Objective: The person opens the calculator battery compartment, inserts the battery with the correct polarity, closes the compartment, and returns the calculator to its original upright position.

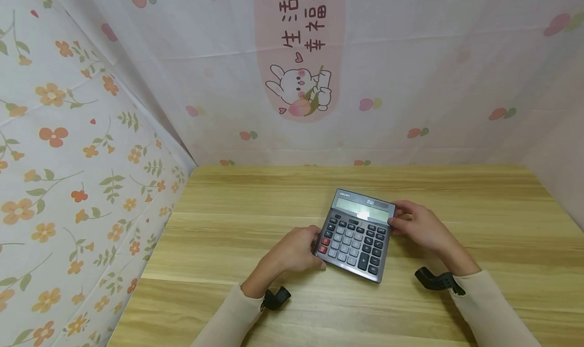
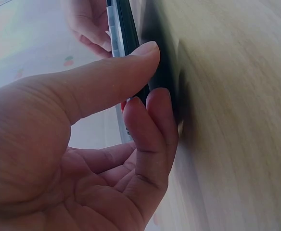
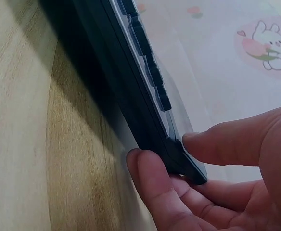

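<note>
A grey desktop calculator (image 1: 353, 235) with a wide display, dark and pale keys and two red keys is turned slightly clockwise in the head view. My left hand (image 1: 298, 249) holds its left edge; in the left wrist view the thumb and curled fingers of that hand (image 2: 97, 139) meet at the dark edge. My right hand (image 1: 420, 225) pinches the upper right edge near the display. The right wrist view has the thumb above and fingers (image 3: 155, 180) under the calculator's corner (image 3: 191, 168). A shadow lies between its underside and the wood.
The wooden table (image 1: 228, 205) runs back to a white printed curtain (image 1: 401, 73) with a rabbit picture. A flower-patterned cloth (image 1: 91, 174) hangs along the left side. Black wrist mounts (image 1: 276, 298) stick out from both sleeves above the table.
</note>
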A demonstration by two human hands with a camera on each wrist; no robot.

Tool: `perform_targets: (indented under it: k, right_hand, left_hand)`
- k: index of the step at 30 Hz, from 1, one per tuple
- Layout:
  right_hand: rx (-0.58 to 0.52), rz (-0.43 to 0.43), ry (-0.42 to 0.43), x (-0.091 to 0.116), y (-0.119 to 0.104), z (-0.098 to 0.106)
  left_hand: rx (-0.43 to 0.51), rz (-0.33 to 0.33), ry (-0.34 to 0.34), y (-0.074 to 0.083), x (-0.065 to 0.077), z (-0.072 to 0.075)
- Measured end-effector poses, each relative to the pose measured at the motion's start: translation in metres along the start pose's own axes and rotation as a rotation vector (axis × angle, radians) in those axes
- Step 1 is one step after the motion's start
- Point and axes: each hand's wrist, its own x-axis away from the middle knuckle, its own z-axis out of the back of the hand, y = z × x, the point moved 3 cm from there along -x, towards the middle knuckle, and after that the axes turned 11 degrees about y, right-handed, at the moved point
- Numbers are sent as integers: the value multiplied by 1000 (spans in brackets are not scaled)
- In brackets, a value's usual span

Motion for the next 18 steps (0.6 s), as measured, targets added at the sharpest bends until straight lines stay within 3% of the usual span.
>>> perform_targets:
  k: [6, 18]
  right_hand:
    - [62, 14, 1, 0, -1, 1]
    - [29, -8, -36, 1, -3, -1]
  left_hand:
    - [3, -4, -5, -2, 0, -1]
    - [-11, 10, -7, -3, 1, -4]
